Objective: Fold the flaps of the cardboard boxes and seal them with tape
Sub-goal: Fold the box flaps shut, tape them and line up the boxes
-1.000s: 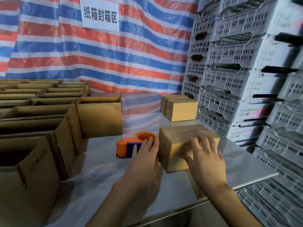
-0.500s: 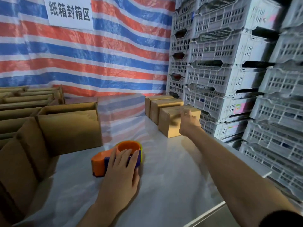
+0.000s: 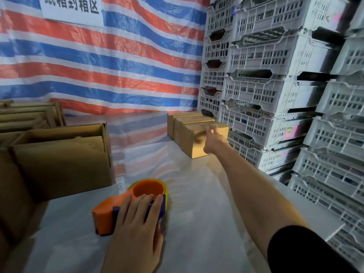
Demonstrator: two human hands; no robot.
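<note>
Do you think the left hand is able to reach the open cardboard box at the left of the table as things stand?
Probably yes. The left hand rests on the tape dispenser, and the open cardboard box stands just beyond it to the left, with only bare table between.

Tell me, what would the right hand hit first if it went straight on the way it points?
The nearest closed cardboard box. The right hand seems to be right at its top edge, though whether they touch is unclear.
</note>
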